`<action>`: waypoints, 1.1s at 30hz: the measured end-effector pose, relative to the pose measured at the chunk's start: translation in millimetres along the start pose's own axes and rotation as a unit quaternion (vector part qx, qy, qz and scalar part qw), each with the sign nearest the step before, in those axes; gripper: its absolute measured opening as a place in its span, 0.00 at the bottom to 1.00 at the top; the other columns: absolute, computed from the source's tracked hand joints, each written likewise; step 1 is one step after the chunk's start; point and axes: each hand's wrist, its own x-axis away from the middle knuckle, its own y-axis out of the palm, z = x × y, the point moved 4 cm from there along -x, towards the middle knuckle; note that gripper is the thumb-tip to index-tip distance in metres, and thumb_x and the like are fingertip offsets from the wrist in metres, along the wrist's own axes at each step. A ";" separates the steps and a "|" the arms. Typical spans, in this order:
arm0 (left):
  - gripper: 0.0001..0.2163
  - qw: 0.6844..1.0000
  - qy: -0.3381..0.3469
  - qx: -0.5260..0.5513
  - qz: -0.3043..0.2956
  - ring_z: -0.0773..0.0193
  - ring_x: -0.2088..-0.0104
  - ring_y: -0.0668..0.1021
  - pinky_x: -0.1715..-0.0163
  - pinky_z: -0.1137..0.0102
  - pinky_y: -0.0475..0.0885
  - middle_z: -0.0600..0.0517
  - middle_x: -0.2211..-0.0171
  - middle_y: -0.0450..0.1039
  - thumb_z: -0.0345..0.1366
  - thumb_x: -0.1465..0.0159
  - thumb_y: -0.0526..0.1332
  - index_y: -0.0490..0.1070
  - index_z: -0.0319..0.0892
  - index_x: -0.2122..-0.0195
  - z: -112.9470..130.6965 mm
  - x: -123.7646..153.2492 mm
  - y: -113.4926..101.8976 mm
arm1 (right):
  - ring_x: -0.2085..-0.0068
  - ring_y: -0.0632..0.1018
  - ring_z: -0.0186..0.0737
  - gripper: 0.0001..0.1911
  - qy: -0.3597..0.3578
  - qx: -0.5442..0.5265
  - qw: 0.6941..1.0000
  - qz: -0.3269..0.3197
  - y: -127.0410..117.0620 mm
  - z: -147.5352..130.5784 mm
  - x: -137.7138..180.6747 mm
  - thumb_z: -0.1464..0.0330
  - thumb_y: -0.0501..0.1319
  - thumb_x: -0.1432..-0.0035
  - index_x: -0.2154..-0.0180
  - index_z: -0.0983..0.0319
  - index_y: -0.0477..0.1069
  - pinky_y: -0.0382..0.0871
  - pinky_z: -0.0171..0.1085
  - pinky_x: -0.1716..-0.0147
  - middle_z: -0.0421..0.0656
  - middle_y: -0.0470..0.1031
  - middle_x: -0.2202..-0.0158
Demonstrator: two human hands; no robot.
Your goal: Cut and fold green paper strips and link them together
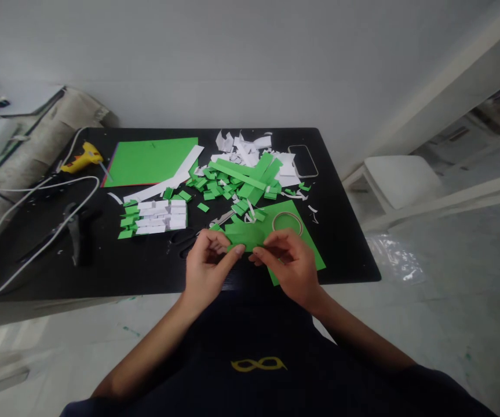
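Note:
Between my two hands, above the front edge of the black table, is a green paper strip (246, 234). My left hand (208, 260) pinches its left end between thumb and fingers. At its right end, my right hand (291, 263) grips it the same way. Just under and beyond the hands lie scissors (184, 238), partly hidden by my left hand. A green paper sheet (310, 249) rests below my right hand, with a roll of tape (287, 223) on it. To the left sits a woven block of white and green folded paper (158, 217).
A heap of green paper pieces (219, 188) and white scraps (245, 152) covers the back middle. Green sheets (149, 159), a yellow glue gun (84, 159) and a looping white cable (28, 278) are at left. A phone-shaped outline (304, 161) lies back right, near a white stool (400, 179).

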 end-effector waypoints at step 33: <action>0.04 0.995 0.005 -0.047 -0.089 0.69 0.73 0.82 0.72 0.75 0.76 0.55 0.70 0.80 0.29 0.33 0.67 0.79 0.43 0.58 6.9 -3.2 2.2 | 0.69 0.86 0.39 0.07 0.006 0.021 1.000 0.014 -1.2 0.5 -5.6 0.67 0.73 0.41 0.64 0.58 0.77 0.84 0.38 0.65 0.39 0.83 0.70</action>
